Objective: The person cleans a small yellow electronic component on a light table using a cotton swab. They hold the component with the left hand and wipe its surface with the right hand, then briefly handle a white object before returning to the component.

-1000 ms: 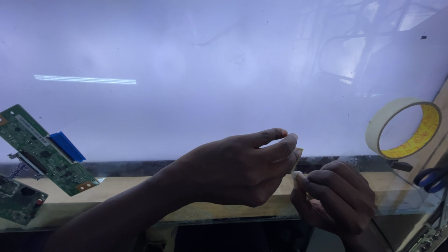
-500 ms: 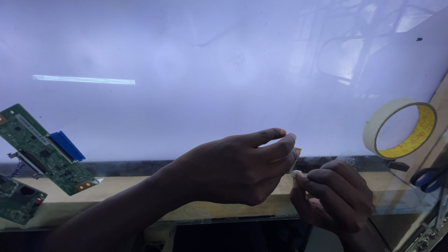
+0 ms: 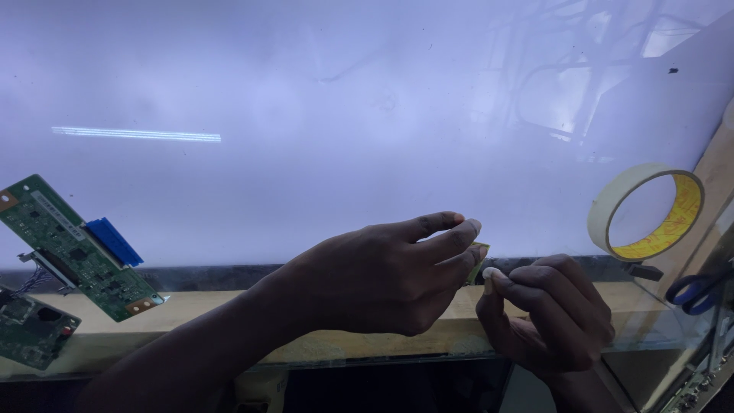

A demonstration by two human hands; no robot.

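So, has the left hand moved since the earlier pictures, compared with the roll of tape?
No. The left hand keeps its place left of the tape roll, its fingers pinched at the lit panel's lower edge.

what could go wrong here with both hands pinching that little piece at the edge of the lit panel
The small greenish piece pinched by the left hand and right hand might bend or tear. Fingers hover just over the glowing panel, so smudges seem possible. The green circuit board overhangs the panel's edge and might get knocked.
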